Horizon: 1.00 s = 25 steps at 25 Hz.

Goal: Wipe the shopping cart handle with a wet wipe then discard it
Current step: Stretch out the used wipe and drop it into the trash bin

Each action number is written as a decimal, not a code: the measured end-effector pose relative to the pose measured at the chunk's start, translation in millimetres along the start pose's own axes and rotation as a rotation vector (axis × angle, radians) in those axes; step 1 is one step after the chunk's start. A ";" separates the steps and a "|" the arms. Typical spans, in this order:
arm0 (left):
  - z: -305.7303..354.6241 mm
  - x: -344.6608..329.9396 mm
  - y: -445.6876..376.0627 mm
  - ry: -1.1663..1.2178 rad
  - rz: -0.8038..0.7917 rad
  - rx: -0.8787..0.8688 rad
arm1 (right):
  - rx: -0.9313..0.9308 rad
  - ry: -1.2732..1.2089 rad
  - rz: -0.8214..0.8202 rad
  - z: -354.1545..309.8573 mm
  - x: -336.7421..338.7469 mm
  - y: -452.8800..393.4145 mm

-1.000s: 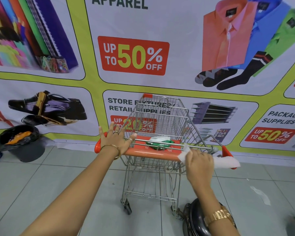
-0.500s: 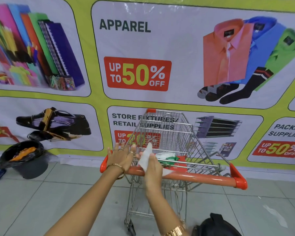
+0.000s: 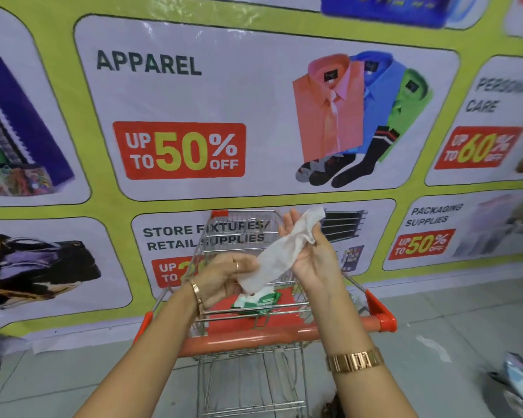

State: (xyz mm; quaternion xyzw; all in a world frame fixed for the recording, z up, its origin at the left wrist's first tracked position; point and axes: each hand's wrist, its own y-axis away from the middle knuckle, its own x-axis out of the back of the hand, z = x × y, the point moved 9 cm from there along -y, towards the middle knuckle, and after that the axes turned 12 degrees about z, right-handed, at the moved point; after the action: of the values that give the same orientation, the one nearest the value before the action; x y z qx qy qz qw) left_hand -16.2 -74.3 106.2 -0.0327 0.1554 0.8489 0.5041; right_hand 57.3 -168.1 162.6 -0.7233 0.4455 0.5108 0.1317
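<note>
A: Starting at the left, what is the left hand [image 3: 221, 276] doing?

B: It is raised above the wire shopping cart [image 3: 248, 300], fingers closed in a pinch on the lower end of the crumpled white wet wipe [image 3: 281, 251].

A: And the wipe itself?

B: It stretches between both hands, its long axis slanting from low left to high right. It hangs in the air, well above the orange plastic cart handle [image 3: 254, 337] and touching none of it.

A: Anything beneath it?

B: A green-and-white wipes packet [image 3: 257, 301] lies on the red flap of the cart's child seat (just below the wipe's lower end).

A: Then the right hand [image 3: 311, 254]?

B: Palm turned up and toward the camera, fingers curled loosely round the wipe's upper end, thumb pressing it in place. A gold watch sits on that wrist.

A: What does the next move turn on?

B: I judge the wipe is being bunched or refolded. The handle runs left to right straight below the hands, so either hand could bring the wipe down to it. No bin shows here, so I cannot tell which way discarding lies.
</note>
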 end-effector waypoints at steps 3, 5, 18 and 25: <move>15.1 -11.3 -20.9 -0.053 0.108 0.011 | 0.107 -0.019 0.117 -39.9 23.2 -13.0; 24.3 -21.6 -33.0 -0.085 0.152 0.005 | 0.172 0.008 0.235 -64.5 47.9 -19.5; -11.7 -162.9 -47.2 -0.367 0.187 -0.089 | 0.303 0.081 0.528 -195.2 194.3 28.3; -55.0 -253.6 -12.8 -0.466 0.094 -0.042 | 0.254 -0.004 0.575 -242.4 281.3 75.7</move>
State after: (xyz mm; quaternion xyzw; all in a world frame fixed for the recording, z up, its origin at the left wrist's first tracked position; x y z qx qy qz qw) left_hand 113.4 -299.5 104.9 0.1610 0.0183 0.8591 0.4855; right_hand 171.8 -511.1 49.3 -0.5445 0.6918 0.4689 0.0719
